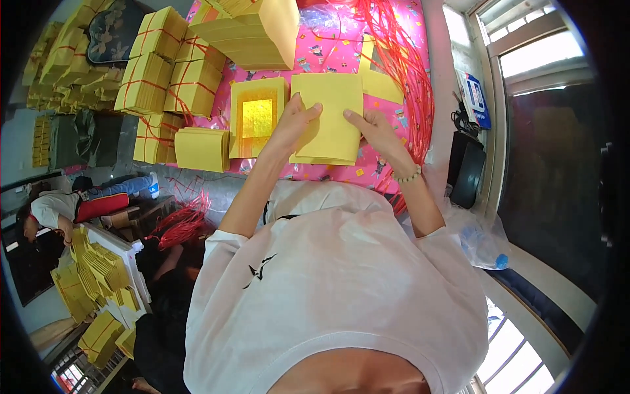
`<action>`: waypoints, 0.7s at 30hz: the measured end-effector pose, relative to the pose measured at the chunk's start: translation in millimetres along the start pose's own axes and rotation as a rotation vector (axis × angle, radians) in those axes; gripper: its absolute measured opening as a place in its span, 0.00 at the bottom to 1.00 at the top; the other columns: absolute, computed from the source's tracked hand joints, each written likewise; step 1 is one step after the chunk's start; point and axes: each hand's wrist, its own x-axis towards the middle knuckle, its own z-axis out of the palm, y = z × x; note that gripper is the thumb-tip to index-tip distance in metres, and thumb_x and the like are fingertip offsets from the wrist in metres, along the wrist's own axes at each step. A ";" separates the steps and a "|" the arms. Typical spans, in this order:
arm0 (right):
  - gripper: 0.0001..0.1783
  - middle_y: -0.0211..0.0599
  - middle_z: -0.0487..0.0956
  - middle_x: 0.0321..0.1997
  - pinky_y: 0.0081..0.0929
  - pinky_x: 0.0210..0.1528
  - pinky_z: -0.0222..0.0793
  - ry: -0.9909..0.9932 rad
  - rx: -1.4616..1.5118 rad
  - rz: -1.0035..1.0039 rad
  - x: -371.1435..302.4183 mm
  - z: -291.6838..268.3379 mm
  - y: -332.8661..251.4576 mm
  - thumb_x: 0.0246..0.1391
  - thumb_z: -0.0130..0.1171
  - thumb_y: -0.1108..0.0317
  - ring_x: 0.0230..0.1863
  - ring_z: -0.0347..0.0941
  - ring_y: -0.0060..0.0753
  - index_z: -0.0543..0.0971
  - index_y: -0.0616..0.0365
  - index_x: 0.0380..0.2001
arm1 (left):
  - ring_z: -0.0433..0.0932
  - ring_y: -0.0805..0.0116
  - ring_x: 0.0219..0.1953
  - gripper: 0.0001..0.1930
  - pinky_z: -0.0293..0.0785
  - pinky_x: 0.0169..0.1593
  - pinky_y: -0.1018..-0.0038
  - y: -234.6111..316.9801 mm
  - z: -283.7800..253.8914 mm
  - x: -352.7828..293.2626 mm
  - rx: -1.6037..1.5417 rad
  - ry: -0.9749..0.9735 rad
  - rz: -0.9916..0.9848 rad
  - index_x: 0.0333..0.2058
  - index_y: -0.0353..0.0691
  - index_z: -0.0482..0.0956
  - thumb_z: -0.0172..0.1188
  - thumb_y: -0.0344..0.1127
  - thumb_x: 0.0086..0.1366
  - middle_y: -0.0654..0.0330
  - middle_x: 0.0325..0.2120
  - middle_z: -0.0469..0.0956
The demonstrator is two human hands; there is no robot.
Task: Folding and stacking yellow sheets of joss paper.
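A thin stack of yellow paper sheets (333, 134) lies upright before me over the pink patterned table cover (321, 172). My left hand (296, 126) grips its left edge, thumb on the top sheet. On the right edge, my right hand (382, 134) closes the same way, thumb on top and fingers mostly hidden beneath. Just left of the stack is a yellow sheet pile with a gold foil square (257, 119) on an orange patch. A shorter yellow paper stack (201, 150) stands beside that.
Tied yellow paper bundles (146, 85) are piled at the left, with a taller stack (246, 39) at the back. Red plastic strings (400, 72) trail along the table's right side. Far left, another person (56, 210) is near a white table (134, 262) holding yellow paper.
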 end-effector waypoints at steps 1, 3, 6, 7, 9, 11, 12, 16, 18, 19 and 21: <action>0.23 0.30 0.79 0.27 0.18 0.26 0.73 0.009 -0.001 -0.027 0.4 0.2 7.2 0.59 0.51 0.50 0.25 0.76 0.18 0.77 0.61 0.39 | 0.72 0.68 0.47 0.16 0.70 0.49 0.73 -1.3 1.7 -2.1 -0.012 0.012 -0.023 0.49 0.33 0.63 0.52 0.27 0.64 0.55 0.45 0.72; 0.22 0.31 0.80 0.28 0.19 0.27 0.75 0.024 0.000 -0.053 -2.4 1.2 13.6 0.59 0.51 0.50 0.26 0.77 0.19 0.78 0.61 0.39 | 0.72 0.68 0.47 0.15 0.70 0.49 0.73 -2.3 4.4 -4.2 -0.022 0.020 -0.048 0.49 0.33 0.64 0.52 0.27 0.64 0.55 0.45 0.72; 0.22 0.29 0.78 0.21 0.15 0.19 0.67 0.100 0.123 -0.079 -12.5 9.3 12.0 0.59 0.53 0.51 0.19 0.73 0.16 0.80 0.61 0.29 | 0.72 0.68 0.47 0.14 0.70 0.49 0.72 -2.2 3.8 -5.8 0.033 0.029 -0.008 0.48 0.34 0.64 0.52 0.27 0.64 0.55 0.45 0.72; 0.23 0.30 0.79 0.23 0.17 0.22 0.70 0.032 0.105 -0.059 -16.2 6.9 14.8 0.60 0.52 0.51 0.21 0.74 0.18 0.79 0.63 0.31 | 0.72 0.68 0.49 0.16 0.69 0.51 0.72 -1.3 2.7 -6.3 0.015 0.008 0.014 0.51 0.35 0.64 0.52 0.28 0.65 0.56 0.47 0.72; 0.23 0.32 0.79 0.24 0.19 0.25 0.73 -0.029 0.090 -0.039 -19.7 7.1 21.1 0.60 0.51 0.52 0.23 0.76 0.20 0.79 0.65 0.33 | 0.72 0.68 0.50 0.18 0.68 0.52 0.72 -1.3 3.6 -7.3 -0.002 -0.019 0.033 0.53 0.35 0.64 0.52 0.29 0.65 0.56 0.48 0.72; 0.24 0.33 0.80 0.24 0.19 0.25 0.73 0.035 0.059 -0.106 -20.2 9.6 29.5 0.61 0.50 0.51 0.23 0.76 0.21 0.79 0.66 0.33 | 0.72 0.68 0.50 0.19 0.68 0.52 0.72 -3.8 6.2 -8.4 0.017 0.017 0.019 0.54 0.36 0.64 0.52 0.28 0.65 0.57 0.49 0.72; 0.24 0.33 0.80 0.24 0.19 0.25 0.73 0.042 0.060 -0.107 -21.9 9.5 30.9 0.61 0.50 0.51 0.23 0.76 0.21 0.79 0.66 0.33 | 0.72 0.68 0.50 0.19 0.68 0.52 0.72 -5.0 7.0 -9.0 0.018 0.011 0.017 0.54 0.36 0.64 0.52 0.28 0.65 0.57 0.49 0.72; 0.24 0.37 0.81 0.29 0.19 0.27 0.76 0.003 0.107 -0.043 -35.2 17.5 31.5 0.61 0.49 0.51 0.28 0.79 0.24 0.78 0.66 0.36 | 0.72 0.68 0.48 0.15 0.69 0.50 0.72 -7.6 2.5 -9.7 0.001 0.011 0.071 0.50 0.35 0.63 0.51 0.27 0.65 0.57 0.46 0.72; 0.24 0.38 0.81 0.30 0.18 0.27 0.76 -0.002 0.133 -0.045 -40.7 21.6 32.5 0.61 0.49 0.51 0.29 0.80 0.25 0.78 0.66 0.37 | 0.72 0.68 0.49 0.16 0.69 0.51 0.72 -9.3 4.0 -10.2 -0.005 0.004 0.103 0.51 0.35 0.63 0.51 0.27 0.65 0.57 0.47 0.71; 0.24 0.39 0.81 0.32 0.19 0.28 0.77 0.020 0.132 -0.043 -41.8 22.5 34.4 0.61 0.49 0.51 0.31 0.80 0.27 0.77 0.66 0.39 | 0.72 0.68 0.49 0.16 0.69 0.51 0.72 -10.4 6.7 -11.5 0.013 0.037 0.126 0.51 0.36 0.64 0.51 0.28 0.65 0.57 0.47 0.72; 0.25 0.41 0.81 0.34 0.20 0.29 0.77 0.045 0.133 -0.041 -44.9 24.2 39.2 0.61 0.48 0.51 0.34 0.80 0.28 0.77 0.66 0.41 | 0.72 0.68 0.49 0.16 0.68 0.52 0.72 -9.5 11.0 -15.2 0.033 0.065 0.149 0.51 0.36 0.64 0.52 0.28 0.65 0.58 0.47 0.73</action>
